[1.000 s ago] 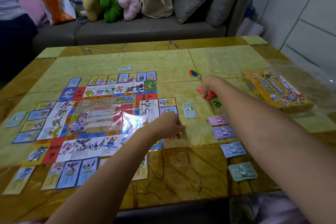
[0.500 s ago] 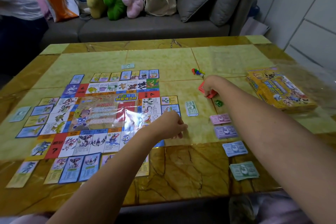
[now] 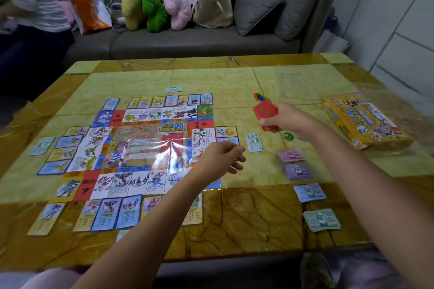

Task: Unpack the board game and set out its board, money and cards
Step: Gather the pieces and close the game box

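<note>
Right hand (image 3: 286, 119) grips a red deck (image 3: 264, 111), long axis roughly upright. Left hand (image 3: 218, 159), below-left of it, hangs loosely curled and empty. Board (image 3: 141, 145) squares read "?".

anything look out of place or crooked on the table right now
One pale bill lies alone past the far card row, away from the money stacks on the right. A green bill stack also sits apart, beside the board. Nothing looks spilled or damaged.
</note>
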